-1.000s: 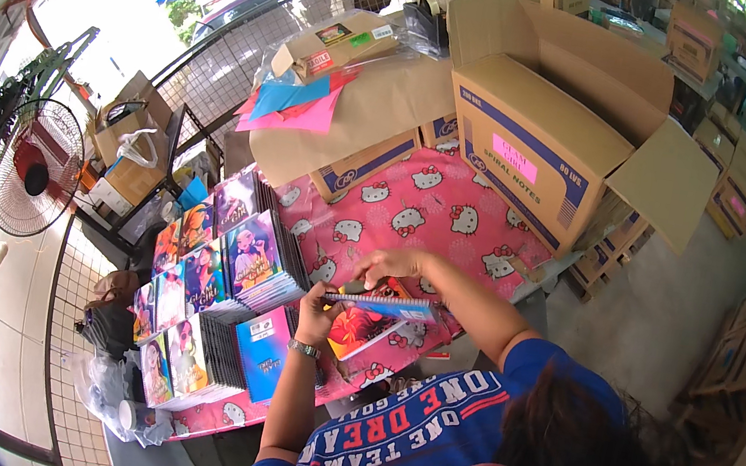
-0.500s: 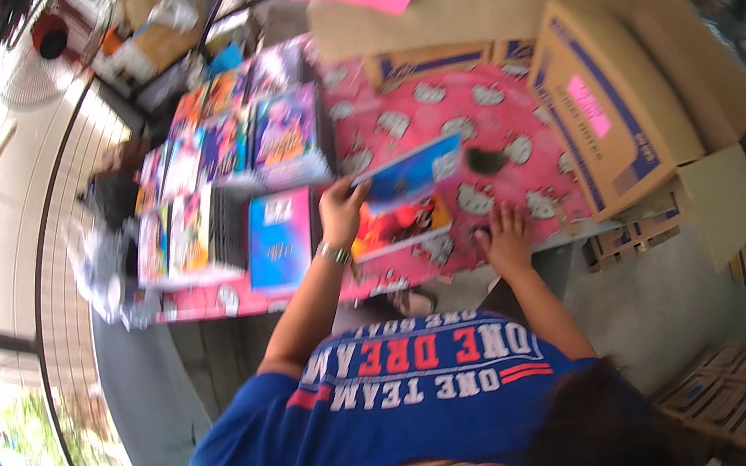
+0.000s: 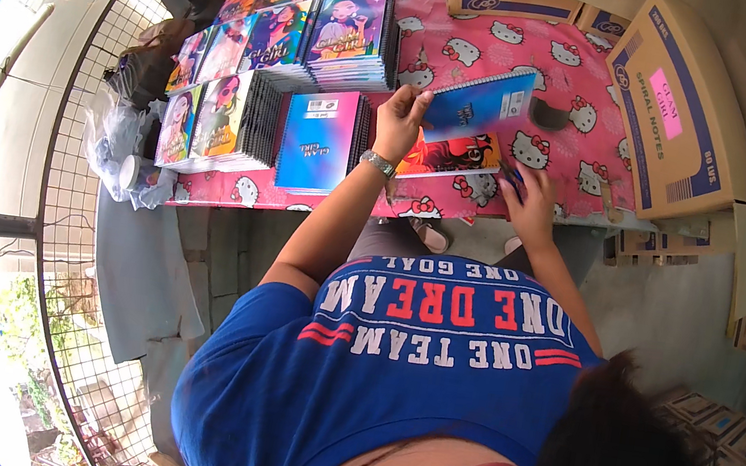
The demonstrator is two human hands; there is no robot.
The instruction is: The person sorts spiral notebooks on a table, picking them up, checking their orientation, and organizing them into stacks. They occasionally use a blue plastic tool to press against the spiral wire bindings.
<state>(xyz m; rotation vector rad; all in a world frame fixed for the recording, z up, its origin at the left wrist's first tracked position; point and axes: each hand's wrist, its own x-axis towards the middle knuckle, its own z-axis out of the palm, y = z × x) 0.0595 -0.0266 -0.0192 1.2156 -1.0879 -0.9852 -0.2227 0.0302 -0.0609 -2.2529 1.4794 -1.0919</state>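
Note:
My left hand is closed on the left edge of a blue spiral notebook, tilted up with its labelled back cover showing. Beneath it lies a notebook with a red-orange picture cover near the table's front edge. My right hand is closed around a small dark hand tool, mostly hidden by the fingers, beside that cover's right end. Left of my left hand, a pile of notebooks with a blue-pink back cover on top lies by stacks of picture-covered notebooks.
A pink patterned cloth covers the table. A large cardboard box with open flaps stands at the right, and another box at the back. A dark round thing lies near the held notebook. Plastic bags hang at the left corner.
My right hand lay spread on the cloth and is now closed around the dark tool. My left hand still grips the blue notebook. The whole view has shifted and become sharper.

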